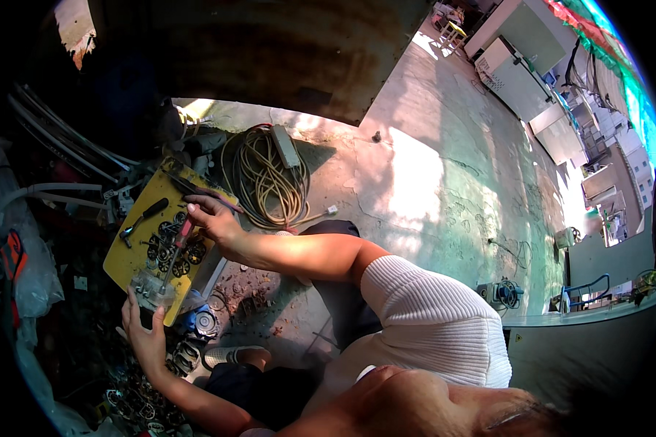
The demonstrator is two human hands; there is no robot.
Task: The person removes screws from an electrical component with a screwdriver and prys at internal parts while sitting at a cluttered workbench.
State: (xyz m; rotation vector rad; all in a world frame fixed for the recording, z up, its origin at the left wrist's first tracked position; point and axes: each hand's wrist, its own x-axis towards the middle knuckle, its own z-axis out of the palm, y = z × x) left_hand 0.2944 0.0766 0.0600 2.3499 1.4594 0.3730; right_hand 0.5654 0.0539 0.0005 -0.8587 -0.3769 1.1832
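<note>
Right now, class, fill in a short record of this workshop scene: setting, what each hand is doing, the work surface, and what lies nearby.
setting: concrete floor, partly sunlit, person crouched low
right hand: wrapped around a red-handled screwdriver, tip pointing down into a small clear box
left hand: steadying the clear box at the board's near edge
work surface: yellow board carrying dark round rings and a black-handled tool
nearby: coiled tan hose; blue round part by the board
</note>
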